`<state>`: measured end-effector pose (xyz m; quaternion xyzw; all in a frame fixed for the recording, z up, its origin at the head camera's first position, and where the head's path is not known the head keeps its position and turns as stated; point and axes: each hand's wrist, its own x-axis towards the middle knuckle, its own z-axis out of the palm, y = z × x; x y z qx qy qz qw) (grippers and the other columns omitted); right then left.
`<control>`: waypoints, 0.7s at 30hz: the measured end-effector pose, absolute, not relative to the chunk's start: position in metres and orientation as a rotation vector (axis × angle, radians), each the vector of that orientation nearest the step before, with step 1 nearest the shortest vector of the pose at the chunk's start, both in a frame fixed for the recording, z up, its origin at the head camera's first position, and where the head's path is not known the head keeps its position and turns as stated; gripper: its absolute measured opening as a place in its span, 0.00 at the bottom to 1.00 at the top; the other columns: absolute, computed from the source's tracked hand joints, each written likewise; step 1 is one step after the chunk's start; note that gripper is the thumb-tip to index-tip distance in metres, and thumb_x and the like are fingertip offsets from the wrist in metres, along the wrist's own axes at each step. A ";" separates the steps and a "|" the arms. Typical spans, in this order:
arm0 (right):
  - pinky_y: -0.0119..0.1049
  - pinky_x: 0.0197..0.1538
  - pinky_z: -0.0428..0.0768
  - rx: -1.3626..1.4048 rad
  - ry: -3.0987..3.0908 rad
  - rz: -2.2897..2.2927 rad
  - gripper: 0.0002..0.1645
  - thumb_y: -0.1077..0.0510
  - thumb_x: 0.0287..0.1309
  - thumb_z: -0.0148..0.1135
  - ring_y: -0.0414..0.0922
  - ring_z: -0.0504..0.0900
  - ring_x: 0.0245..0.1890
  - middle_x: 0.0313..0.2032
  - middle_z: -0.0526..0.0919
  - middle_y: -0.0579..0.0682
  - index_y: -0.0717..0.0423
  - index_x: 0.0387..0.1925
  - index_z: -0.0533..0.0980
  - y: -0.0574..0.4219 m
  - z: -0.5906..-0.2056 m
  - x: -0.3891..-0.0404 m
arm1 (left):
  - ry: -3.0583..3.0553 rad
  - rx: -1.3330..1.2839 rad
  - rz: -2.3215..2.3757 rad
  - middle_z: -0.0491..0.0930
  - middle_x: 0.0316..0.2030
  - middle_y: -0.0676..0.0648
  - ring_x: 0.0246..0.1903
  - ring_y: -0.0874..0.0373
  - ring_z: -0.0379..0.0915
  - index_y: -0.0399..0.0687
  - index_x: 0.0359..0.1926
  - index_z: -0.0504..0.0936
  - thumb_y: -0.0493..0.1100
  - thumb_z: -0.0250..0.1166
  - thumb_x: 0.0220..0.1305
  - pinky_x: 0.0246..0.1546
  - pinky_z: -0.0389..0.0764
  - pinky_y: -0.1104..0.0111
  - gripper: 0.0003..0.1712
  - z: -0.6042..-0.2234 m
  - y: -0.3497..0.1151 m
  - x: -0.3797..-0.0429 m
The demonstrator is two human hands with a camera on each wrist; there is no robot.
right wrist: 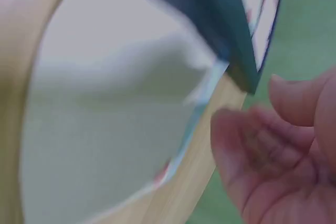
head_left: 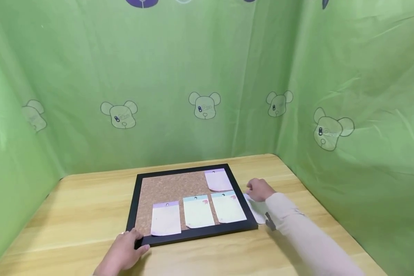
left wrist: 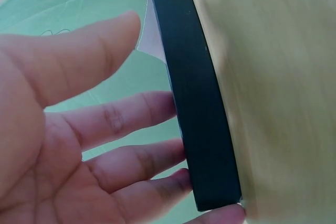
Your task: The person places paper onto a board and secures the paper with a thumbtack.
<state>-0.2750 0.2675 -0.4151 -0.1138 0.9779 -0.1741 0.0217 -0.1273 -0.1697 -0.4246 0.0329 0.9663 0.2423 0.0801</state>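
Observation:
A cork board [head_left: 172, 188] in a black frame [head_left: 196, 232] lies on the table. My left hand [head_left: 122, 251] rests at its front left corner. In the left wrist view the fingers [left wrist: 126, 116] reach out to touch the frame, and the thumb stands apart. My right hand [head_left: 260, 189] is just beyond the board's right edge, its fingers loosely curled, with nothing seen between thumb and fingers in the right wrist view. Under that wrist lies a loose sheet of notepaper [right wrist: 105, 140] with a blue band and a small red mark, close against the frame.
Pinned to the cork are a purple-topped note [head_left: 166, 220] at front left, two blue-topped notes [head_left: 199, 212] beside it, and another purple-topped note [head_left: 218, 181] at upper right. Green curtains [head_left: 158, 76] with bear drawings enclose the wooden table [head_left: 89, 207] at back and sides.

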 end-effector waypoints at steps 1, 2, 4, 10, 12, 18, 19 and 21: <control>0.50 0.45 0.81 -0.299 3.040 -0.494 0.15 0.60 0.58 0.62 0.58 0.81 0.38 0.35 0.82 0.63 0.73 0.38 0.77 0.272 -0.414 -0.274 | 2.892 0.096 0.727 0.69 0.57 0.22 0.57 0.26 0.64 0.31 0.48 0.80 0.48 0.70 0.59 0.57 0.66 0.39 0.25 -0.424 -0.169 -0.127; 0.50 0.43 0.81 -0.239 3.040 -0.458 0.16 0.58 0.57 0.63 0.57 0.81 0.35 0.32 0.82 0.62 0.72 0.35 0.76 0.277 -0.414 -0.273 | 2.894 0.093 0.727 0.69 0.57 0.22 0.57 0.26 0.64 0.31 0.48 0.80 0.48 0.70 0.59 0.57 0.66 0.39 0.25 -0.424 -0.169 -0.127; 0.49 0.41 0.80 -0.164 3.037 -0.370 0.20 0.53 0.55 0.67 0.55 0.79 0.32 0.28 0.80 0.60 0.70 0.31 0.74 0.285 -0.414 -0.270 | 2.896 0.081 0.717 0.68 0.57 0.22 0.57 0.27 0.64 0.31 0.48 0.80 0.48 0.70 0.59 0.57 0.66 0.39 0.25 -0.424 -0.168 -0.126; 0.51 0.43 0.80 -0.041 2.968 -0.315 0.31 0.42 0.47 0.74 0.56 0.79 0.33 0.29 0.80 0.57 0.67 0.33 0.75 0.298 -0.417 -0.256 | 2.902 0.060 0.680 0.69 0.57 0.23 0.57 0.27 0.64 0.31 0.49 0.80 0.49 0.69 0.60 0.57 0.66 0.39 0.25 -0.421 -0.168 -0.126; 0.52 0.43 0.80 -0.025 2.960 -0.321 0.31 0.43 0.45 0.75 0.57 0.80 0.34 0.30 0.80 0.58 0.67 0.34 0.75 0.299 -0.418 -0.252 | 2.903 0.060 0.679 0.70 0.57 0.23 0.57 0.27 0.64 0.31 0.48 0.80 0.49 0.69 0.60 0.56 0.66 0.39 0.25 -0.421 -0.168 -0.126; 0.52 0.39 0.81 -0.027 2.991 -0.312 0.26 0.49 0.44 0.77 0.58 0.80 0.32 0.28 0.79 0.59 0.67 0.31 0.75 0.301 -0.418 -0.251 | 2.906 0.058 0.688 0.70 0.57 0.23 0.57 0.27 0.65 0.31 0.48 0.81 0.49 0.70 0.59 0.57 0.66 0.38 0.24 -0.421 -0.167 -0.126; 0.51 0.38 0.81 -0.029 2.994 -0.319 0.25 0.50 0.44 0.77 0.57 0.79 0.31 0.28 0.79 0.58 0.67 0.31 0.76 0.302 -0.418 -0.251 | 2.909 0.058 0.691 0.70 0.57 0.23 0.57 0.27 0.65 0.31 0.48 0.81 0.48 0.70 0.59 0.57 0.66 0.38 0.24 -0.422 -0.167 -0.126; 0.50 0.35 0.81 -0.029 2.995 -0.331 0.24 0.51 0.43 0.77 0.55 0.79 0.29 0.26 0.79 0.57 0.66 0.30 0.76 0.302 -0.418 -0.254 | 2.915 0.051 0.699 0.70 0.57 0.24 0.57 0.28 0.65 0.32 0.48 0.81 0.49 0.70 0.59 0.57 0.66 0.38 0.24 -0.422 -0.166 -0.126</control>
